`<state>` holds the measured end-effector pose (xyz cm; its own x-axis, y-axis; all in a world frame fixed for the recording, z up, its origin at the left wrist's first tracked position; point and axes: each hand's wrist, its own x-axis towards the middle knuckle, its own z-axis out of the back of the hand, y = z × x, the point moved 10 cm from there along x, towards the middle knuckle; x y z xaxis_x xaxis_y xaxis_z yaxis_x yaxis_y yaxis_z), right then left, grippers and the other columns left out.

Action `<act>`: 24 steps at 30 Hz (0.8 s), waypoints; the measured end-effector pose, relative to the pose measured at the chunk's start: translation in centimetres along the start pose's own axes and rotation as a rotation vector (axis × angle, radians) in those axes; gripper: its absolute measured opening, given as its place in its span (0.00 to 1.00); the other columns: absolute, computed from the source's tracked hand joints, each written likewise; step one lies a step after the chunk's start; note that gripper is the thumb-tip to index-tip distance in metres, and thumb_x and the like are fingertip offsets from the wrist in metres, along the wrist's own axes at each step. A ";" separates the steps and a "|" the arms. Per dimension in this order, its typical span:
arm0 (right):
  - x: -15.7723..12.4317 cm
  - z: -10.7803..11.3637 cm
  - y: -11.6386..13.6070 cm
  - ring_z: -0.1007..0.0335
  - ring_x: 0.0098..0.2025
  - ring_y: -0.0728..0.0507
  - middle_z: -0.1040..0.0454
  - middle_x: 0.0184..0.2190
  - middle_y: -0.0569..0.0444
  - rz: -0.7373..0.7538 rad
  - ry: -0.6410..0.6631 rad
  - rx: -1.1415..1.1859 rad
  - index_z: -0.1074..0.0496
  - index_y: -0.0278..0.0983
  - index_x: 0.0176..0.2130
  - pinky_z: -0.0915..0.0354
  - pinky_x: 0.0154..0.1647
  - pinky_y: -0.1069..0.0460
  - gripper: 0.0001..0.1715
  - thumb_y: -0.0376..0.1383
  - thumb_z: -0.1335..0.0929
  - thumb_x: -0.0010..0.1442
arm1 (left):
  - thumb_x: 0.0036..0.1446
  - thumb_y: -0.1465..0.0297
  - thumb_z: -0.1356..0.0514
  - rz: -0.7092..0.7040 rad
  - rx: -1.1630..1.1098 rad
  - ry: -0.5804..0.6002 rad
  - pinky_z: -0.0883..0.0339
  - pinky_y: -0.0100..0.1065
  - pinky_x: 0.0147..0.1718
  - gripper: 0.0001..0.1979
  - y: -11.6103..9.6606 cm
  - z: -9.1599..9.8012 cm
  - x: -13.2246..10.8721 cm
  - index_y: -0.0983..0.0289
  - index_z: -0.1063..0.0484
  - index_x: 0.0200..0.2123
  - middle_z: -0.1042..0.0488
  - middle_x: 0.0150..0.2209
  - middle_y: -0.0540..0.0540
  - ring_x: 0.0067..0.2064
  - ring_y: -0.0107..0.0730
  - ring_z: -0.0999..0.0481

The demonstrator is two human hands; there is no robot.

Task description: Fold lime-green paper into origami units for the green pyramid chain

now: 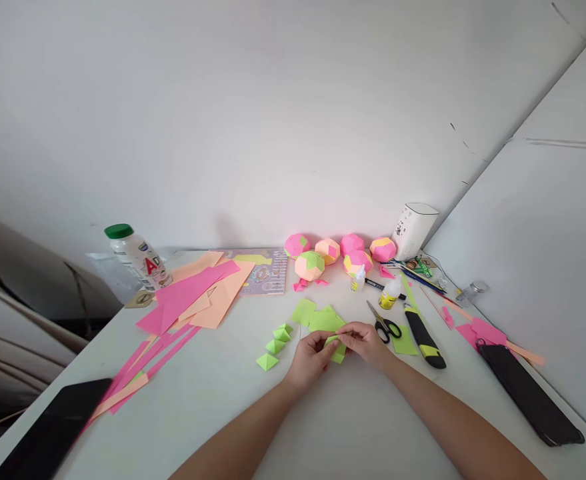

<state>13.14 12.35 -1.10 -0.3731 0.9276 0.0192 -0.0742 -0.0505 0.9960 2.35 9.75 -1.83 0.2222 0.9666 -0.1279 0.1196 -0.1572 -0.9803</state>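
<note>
Between my left hand (309, 360) and my right hand (367, 343) is a small piece of green paper (332, 340), pinched by the fingers of both. Fingertips cover part of it, so its exact fold cannot be seen. Behind the hands lie flat green paper sheets (325, 319). To the left of my left hand, several folded green paper pieces (275, 346) stand in a slanting row. Scissors (383, 323) with black handles rest just beyond my right hand, beside a green paper piece (405, 343).
Several faceted paper balls (309, 266) sit by the wall. Glue bottles (389, 293), a black-and-yellow utility knife (425, 339) and a black case (527, 393) lie right. Pink and peach paper (187, 300), a white bottle (140, 257) and a dark phone (53, 427) are left.
</note>
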 end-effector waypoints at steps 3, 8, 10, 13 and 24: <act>0.0 0.1 -0.2 0.35 0.22 0.50 0.29 0.22 0.57 -0.011 -0.018 0.011 0.26 0.36 0.33 0.36 0.24 0.54 0.12 0.42 0.30 0.52 | 0.45 0.57 0.38 0.003 -0.043 -0.033 0.43 0.26 0.16 0.18 0.0 0.2 0.0 0.65 0.31 0.34 0.34 0.22 0.47 0.20 0.22 0.38; 0.0 0.1 0.0 0.34 0.22 0.49 0.28 0.23 0.56 -0.016 -0.020 -0.005 0.25 0.36 0.33 0.36 0.24 0.54 0.13 0.43 0.30 0.51 | 0.44 0.58 0.37 0.016 -0.068 -0.055 0.42 0.25 0.16 0.17 0.1 0.4 0.0 0.64 0.33 0.31 0.34 0.22 0.46 0.21 0.23 0.37; 0.0 0.0 0.0 0.33 0.22 0.49 0.28 0.22 0.56 -0.022 -0.016 0.000 0.25 0.35 0.33 0.36 0.23 0.54 0.13 0.43 0.30 0.52 | 0.44 0.58 0.37 0.009 -0.069 -0.059 0.42 0.25 0.15 0.17 0.0 0.4 0.0 0.64 0.33 0.31 0.34 0.22 0.47 0.21 0.22 0.37; 0.0 0.0 0.1 0.32 0.22 0.49 0.28 0.21 0.56 -0.017 -0.012 0.002 0.25 0.35 0.33 0.36 0.23 0.55 0.13 0.42 0.30 0.51 | 0.45 0.58 0.38 0.003 -0.066 -0.067 0.42 0.25 0.15 0.17 0.0 0.4 0.0 0.64 0.33 0.31 0.33 0.22 0.47 0.20 0.22 0.37; -0.1 0.0 0.0 0.32 0.22 0.48 0.28 0.21 0.56 -0.025 -0.008 0.002 0.25 0.35 0.32 0.36 0.23 0.54 0.14 0.44 0.30 0.51 | 0.44 0.55 0.38 0.014 -0.046 -0.084 0.43 0.26 0.15 0.18 0.2 0.6 0.1 0.64 0.34 0.27 0.34 0.20 0.46 0.18 0.21 0.38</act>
<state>13.20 12.23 -1.10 -0.3633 0.9316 -0.0054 -0.0821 -0.0262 0.9963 1.81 9.92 -2.18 0.1425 0.9774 -0.1561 0.1617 -0.1786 -0.9706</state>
